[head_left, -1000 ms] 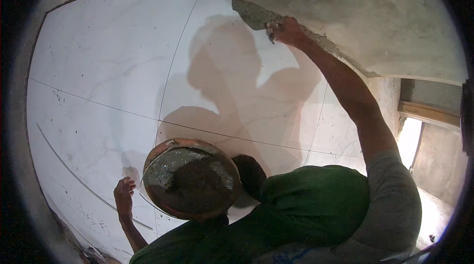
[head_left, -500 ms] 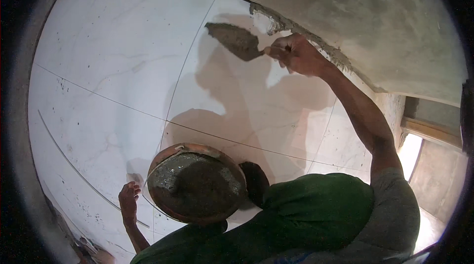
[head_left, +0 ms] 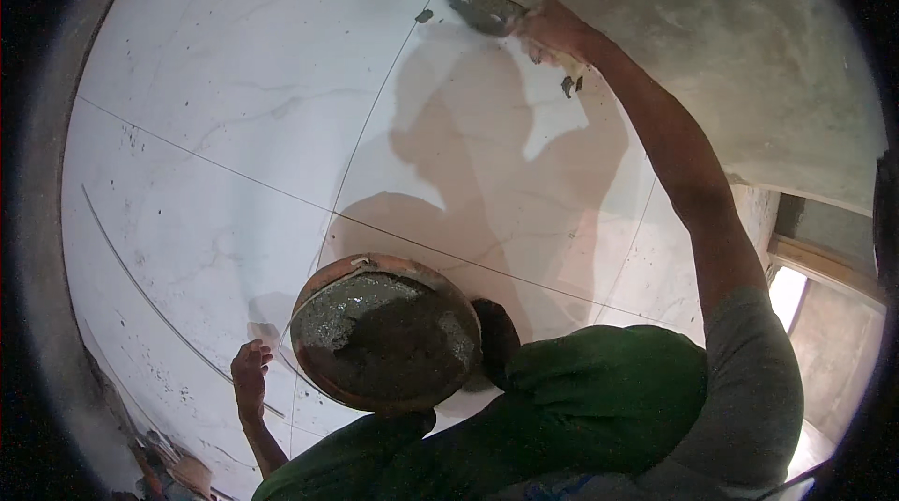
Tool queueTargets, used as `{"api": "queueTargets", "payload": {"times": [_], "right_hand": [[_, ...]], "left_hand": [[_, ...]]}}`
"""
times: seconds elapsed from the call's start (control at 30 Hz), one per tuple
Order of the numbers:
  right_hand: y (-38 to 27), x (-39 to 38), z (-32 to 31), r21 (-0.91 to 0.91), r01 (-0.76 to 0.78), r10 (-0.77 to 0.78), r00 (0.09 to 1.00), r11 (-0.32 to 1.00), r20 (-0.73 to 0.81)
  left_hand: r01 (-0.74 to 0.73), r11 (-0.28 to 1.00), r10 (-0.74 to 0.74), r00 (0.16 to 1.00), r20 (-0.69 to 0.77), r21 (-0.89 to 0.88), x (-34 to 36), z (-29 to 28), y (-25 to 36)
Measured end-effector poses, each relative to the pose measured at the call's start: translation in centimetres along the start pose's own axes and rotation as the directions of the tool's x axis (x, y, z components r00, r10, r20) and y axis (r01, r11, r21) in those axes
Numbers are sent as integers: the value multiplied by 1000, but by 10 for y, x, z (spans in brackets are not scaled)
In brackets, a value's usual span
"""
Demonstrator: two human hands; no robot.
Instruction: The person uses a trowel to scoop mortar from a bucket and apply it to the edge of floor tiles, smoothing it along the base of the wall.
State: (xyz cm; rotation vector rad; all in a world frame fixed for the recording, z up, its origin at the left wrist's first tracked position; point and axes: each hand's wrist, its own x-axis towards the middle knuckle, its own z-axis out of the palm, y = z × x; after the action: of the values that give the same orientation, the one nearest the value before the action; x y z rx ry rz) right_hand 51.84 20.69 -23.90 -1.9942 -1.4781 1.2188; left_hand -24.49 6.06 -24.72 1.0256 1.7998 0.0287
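My right hand (head_left: 552, 33) grips a trowel (head_left: 479, 9), its mortar-coated blade against the top edge of the white marbled tiles (head_left: 225, 51), where they meet the grey plaster. Dark mortar lumps (head_left: 567, 86) lie on the tile below that hand. My left hand (head_left: 251, 372), fingers loosely bent and apart, hovers left of a round bucket (head_left: 365, 389) of wet grey mortar; I see nothing in its fingers. The bucket sits beside my green-clothed legs (head_left: 599, 379).
Grey plastered surface (head_left: 712, 23) runs along the tiles' top edge. At the right are a wooden frame (head_left: 824, 267) and a bright opening (head_left: 787, 297). A thin strip (head_left: 154, 301) lies on the left tiles; blurred objects (head_left: 178, 468) sit at the lower left corner.
The trowel, lowered onto the middle of the upper tile half a second ago, is back up at the plastered edge with my right hand. A small lump now shows left of it.
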Motion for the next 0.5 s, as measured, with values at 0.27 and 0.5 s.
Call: {"api": "queueTargets", "payload": {"times": [0.27, 0.5], "right_hand": [[21, -5, -11, 143, -177, 197, 971, 974, -138], [-4, -9, 52, 150, -98, 93, 995, 984, 38]], "left_hand": [[-44, 999, 43, 999, 9, 20, 8, 1, 3], [-64, 997, 62, 997, 54, 37, 15, 9, 20]]}}
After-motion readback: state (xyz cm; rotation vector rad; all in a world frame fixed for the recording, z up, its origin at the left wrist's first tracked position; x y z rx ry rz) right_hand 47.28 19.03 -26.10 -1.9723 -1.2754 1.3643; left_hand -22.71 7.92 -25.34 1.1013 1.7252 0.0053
